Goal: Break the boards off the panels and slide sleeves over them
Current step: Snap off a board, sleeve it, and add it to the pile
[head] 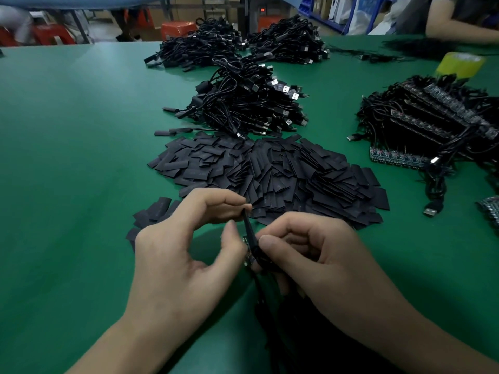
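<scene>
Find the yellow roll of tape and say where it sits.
In the head view, the yellow roll of tape stands far right on the green table, just behind the heap of boards and cables.

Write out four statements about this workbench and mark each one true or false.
1. The left hand pinches the upper end of a black sleeve. True.
2. The right hand hangs idle and empty. False: it grips the lower end of the same sleeve.
3. A pile of loose sleeves lies just beyond the hands. True.
4. The yellow tape roll stands at the far left. False: it stands at the far right, behind the panels tangled in cables.
</scene>
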Demonstrator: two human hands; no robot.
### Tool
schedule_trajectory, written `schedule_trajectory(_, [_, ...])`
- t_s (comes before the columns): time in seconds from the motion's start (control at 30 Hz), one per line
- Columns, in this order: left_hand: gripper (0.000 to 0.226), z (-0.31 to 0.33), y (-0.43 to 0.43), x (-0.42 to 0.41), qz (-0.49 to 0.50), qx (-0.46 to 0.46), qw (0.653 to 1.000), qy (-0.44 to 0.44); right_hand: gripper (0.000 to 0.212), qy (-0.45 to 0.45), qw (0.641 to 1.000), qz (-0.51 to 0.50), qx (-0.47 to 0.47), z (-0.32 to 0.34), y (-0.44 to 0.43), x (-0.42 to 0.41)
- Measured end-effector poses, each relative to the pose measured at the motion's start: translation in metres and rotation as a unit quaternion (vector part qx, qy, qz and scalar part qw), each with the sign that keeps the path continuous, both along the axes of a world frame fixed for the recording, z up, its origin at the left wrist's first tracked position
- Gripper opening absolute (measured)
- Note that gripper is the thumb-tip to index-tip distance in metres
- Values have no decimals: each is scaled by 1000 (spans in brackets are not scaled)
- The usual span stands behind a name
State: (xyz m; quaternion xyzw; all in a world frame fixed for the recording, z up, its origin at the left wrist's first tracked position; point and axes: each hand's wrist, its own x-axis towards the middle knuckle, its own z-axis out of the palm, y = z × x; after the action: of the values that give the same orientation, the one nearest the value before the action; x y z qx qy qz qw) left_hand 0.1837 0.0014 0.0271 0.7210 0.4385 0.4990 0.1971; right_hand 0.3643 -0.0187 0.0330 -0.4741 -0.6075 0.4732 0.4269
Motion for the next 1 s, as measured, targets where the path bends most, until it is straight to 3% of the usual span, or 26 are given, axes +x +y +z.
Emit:
schedule_trajectory(0.1, [25, 1, 0, -4, -29, -16, 999, 17, 13, 23, 1000, -6, -18, 2, 2, 4])
schedule_trajectory(0.27, [47, 1, 1, -4, -62, -45, 996, 47, 16, 23, 1000, -5, -19, 0, 4, 9])
schedule_trajectory(0.47, [50, -3, 3, -2, -56, -53, 997, -14, 12, -5, 1000, 11, -11, -2, 5, 10])
schedule_trajectory(0.63, [49, -1, 4, -3, -48, -50, 995, -73, 25, -20, 998, 62, -16, 3, 7, 19])
schedule_trajectory(0.77, [48, -1, 7, -5, -22, -53, 993, -101, 19, -26, 995, 96, -10, 6, 8, 20])
schedule_trajectory(0.9, [63, -7, 9, -8, -13, -84, 995, -53, 13, -62, 996, 59, 21, 13, 13, 25])
schedule_trajectory(1.0, [65, -10, 13, -12, 13, -63, 995, 79, 12, -140, 988, -25, 62, 32, 35, 38])
